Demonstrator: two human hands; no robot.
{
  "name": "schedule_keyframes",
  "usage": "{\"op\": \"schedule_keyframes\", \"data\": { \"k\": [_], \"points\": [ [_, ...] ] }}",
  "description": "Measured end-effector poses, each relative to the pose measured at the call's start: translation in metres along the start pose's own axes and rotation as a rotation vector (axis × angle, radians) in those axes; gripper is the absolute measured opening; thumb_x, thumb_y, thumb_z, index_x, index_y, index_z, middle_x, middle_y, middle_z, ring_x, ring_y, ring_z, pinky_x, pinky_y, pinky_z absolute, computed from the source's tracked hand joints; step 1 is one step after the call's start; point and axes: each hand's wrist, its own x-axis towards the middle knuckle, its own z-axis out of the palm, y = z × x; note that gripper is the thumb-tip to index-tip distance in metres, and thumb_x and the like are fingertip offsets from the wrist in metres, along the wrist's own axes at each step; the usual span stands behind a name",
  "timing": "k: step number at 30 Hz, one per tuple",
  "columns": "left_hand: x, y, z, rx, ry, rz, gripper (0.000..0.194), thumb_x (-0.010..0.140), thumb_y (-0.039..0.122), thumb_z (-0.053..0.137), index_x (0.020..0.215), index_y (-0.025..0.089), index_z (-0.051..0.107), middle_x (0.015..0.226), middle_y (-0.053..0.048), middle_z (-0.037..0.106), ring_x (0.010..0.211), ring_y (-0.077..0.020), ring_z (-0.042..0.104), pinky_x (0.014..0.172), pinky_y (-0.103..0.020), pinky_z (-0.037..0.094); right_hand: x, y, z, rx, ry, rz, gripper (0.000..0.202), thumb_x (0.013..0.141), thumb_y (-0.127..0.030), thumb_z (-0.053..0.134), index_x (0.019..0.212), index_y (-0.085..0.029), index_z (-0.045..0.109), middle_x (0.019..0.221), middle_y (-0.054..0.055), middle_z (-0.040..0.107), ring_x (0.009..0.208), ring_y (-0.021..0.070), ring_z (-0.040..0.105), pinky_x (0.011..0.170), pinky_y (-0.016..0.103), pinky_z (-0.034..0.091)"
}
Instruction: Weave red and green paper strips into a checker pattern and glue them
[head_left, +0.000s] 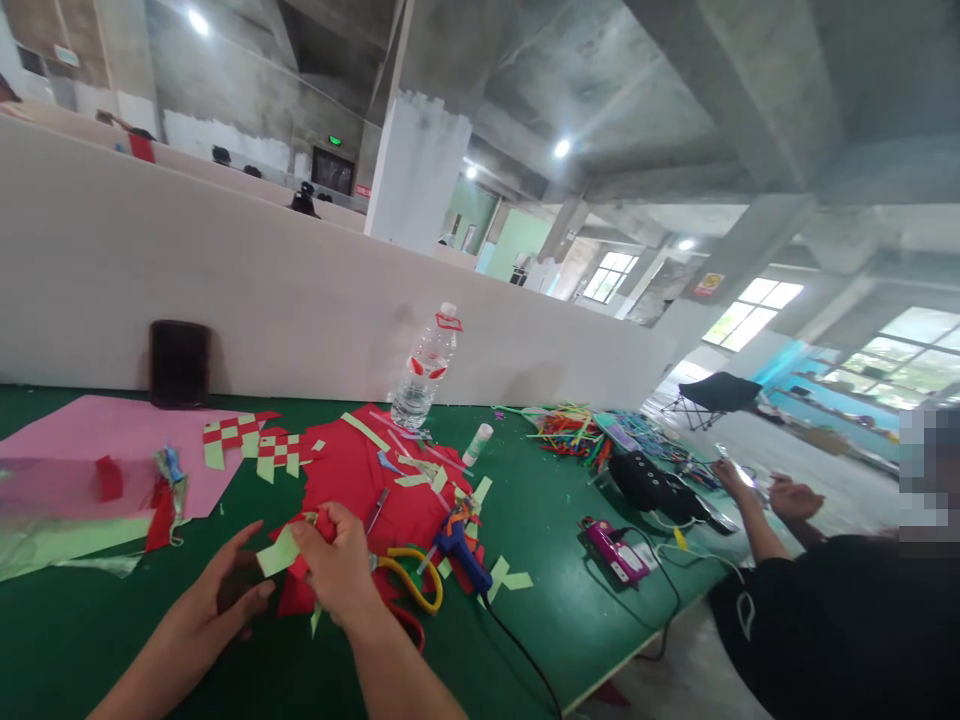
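My right hand (339,562) pinches a small red and pale green paper piece (280,552) above the green table. Close by on the left, my left hand (217,600) has its fingers apart, near the green end of that piece, with nothing visible in its grasp. Red paper sheets (341,465) lie beyond my hands. Right of my right hand are yellow-handled scissors (411,578) and a blue glue gun (461,555). Two checkered woven paper pieces (279,451) rest at the back left.
A water bottle (426,375) and a glue stick (478,444) stand behind the red paper. Pink paper (67,440) lies left. A purple power strip (616,552), cables and colourful strips (574,430) lie right, beside a person in black (832,630).
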Motion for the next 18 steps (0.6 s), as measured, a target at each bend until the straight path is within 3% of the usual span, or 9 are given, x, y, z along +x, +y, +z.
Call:
{"op": "schedule_keyframes", "data": {
  "k": [4, 6, 10, 14, 18],
  "points": [
    [0.012, -0.020, -0.012, 0.127, -0.073, 0.032, 0.095, 0.065, 0.071, 0.078, 0.143, 0.025, 0.047, 0.113, -0.008, 0.072, 0.069, -0.0214, 0.070, 0.057, -0.036, 0.061, 0.014, -0.020, -0.047, -0.038, 0.089, -0.025, 0.041, 0.074, -0.057, 0.076, 0.080, -0.022, 0.056, 0.060, -0.008, 0.045, 0.050, 0.0087, 0.037, 0.045, 0.021, 0.032],
    [0.015, -0.026, -0.015, 0.168, -0.105, 0.025, 0.091, 0.065, 0.073, 0.077, 0.138, 0.025, 0.052, 0.114, -0.009, 0.072, 0.070, -0.0216, 0.071, 0.059, -0.036, 0.062, 0.022, -0.030, -0.084, -0.084, 0.168, -0.060, 0.044, 0.069, -0.057, 0.082, 0.079, -0.021, 0.058, 0.059, -0.009, 0.045, 0.051, 0.0084, 0.036, 0.046, 0.021, 0.030],
    [0.015, -0.030, -0.013, 0.223, -0.083, 0.057, 0.082, 0.061, 0.080, 0.073, 0.122, 0.025, 0.065, 0.101, -0.007, 0.077, 0.068, -0.0224, 0.071, 0.057, -0.035, 0.061, 0.030, -0.042, -0.172, -0.172, 0.354, -0.108, 0.048, 0.073, -0.064, 0.079, 0.080, -0.021, 0.058, 0.059, -0.009, 0.046, 0.051, 0.0093, 0.038, 0.047, 0.022, 0.031],
    [0.015, -0.042, -0.013, 0.269, -0.118, 0.058, 0.077, 0.064, 0.080, 0.071, 0.118, 0.027, 0.069, 0.102, -0.006, 0.079, 0.073, -0.0233, 0.073, 0.060, -0.034, 0.062, 0.019, -0.033, -0.249, -0.285, 0.499, -0.095, 0.044, 0.081, -0.059, 0.079, 0.082, -0.019, 0.061, 0.067, -0.007, 0.054, 0.058, 0.0103, 0.049, 0.053, 0.022, 0.040],
    [0.023, -0.065, -0.022, 0.265, -0.159, 0.001, 0.071, 0.066, 0.074, 0.073, 0.121, 0.029, 0.068, 0.111, -0.005, 0.079, 0.088, -0.0259, 0.075, 0.066, -0.031, 0.063, 0.003, -0.010, -0.296, -0.395, 0.563, -0.018, 0.028, 0.099, -0.043, 0.068, 0.099, -0.015, 0.066, 0.088, 0.000, 0.067, 0.070, 0.0133, 0.063, 0.064, 0.027, 0.055]
  ]
}}
